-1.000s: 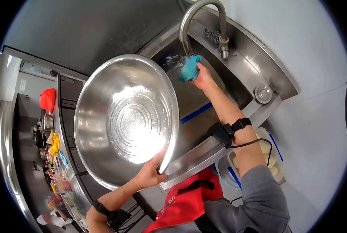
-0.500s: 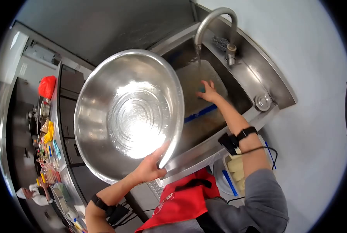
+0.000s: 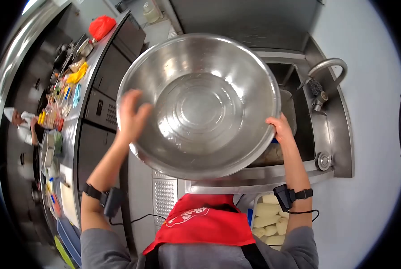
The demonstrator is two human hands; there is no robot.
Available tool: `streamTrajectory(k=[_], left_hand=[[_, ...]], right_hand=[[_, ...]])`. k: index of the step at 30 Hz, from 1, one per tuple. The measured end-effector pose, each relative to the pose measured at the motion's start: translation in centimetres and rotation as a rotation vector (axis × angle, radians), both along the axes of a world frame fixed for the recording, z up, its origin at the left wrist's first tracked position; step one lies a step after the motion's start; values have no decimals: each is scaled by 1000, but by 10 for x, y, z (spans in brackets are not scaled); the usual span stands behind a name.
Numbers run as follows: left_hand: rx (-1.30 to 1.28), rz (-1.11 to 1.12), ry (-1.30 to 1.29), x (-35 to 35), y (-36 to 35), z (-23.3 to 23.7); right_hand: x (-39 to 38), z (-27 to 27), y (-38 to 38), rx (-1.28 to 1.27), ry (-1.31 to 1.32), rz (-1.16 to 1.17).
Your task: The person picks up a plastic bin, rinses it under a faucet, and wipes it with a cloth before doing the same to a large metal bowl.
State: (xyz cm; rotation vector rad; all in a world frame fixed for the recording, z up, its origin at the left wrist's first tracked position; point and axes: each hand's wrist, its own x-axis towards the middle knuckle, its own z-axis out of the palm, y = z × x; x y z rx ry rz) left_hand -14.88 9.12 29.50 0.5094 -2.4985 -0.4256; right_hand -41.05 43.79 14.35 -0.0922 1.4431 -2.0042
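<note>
A large steel bowl (image 3: 200, 107) is held up in front of the body, its hollow facing me, partly over the sink (image 3: 301, 130). My right hand (image 3: 281, 128) grips the bowl's rim on the right side. My left hand (image 3: 133, 117) is at the left rim, slightly blurred, with its fingers spread over the inside of the wall and not wrapped round the edge. A curved faucet (image 3: 328, 67) stands at the sink's back right. The bowl hides the sink's left part.
Below the sink edge is a container of peeled pale vegetables (image 3: 267, 214). A long counter (image 3: 81, 103) on the left bears a red bag (image 3: 102, 27), a yellow cloth (image 3: 77, 73) and trays. A person in a white hat (image 3: 25, 123) stands beyond it.
The view has turned left. My right hand has left the sink's inside and taken the bowl's rim. My left hand has moved up along the left side, its fingers now spread.
</note>
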Motion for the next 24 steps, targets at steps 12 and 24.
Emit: streamTrajectory(k=[12, 24], left_hand=[[1330, 343, 201, 146, -78, -102], [1710, 562, 795, 396, -66, -286]], right_hand=[[52, 105, -36, 255, 297, 25], [237, 184, -290, 306, 957, 582]])
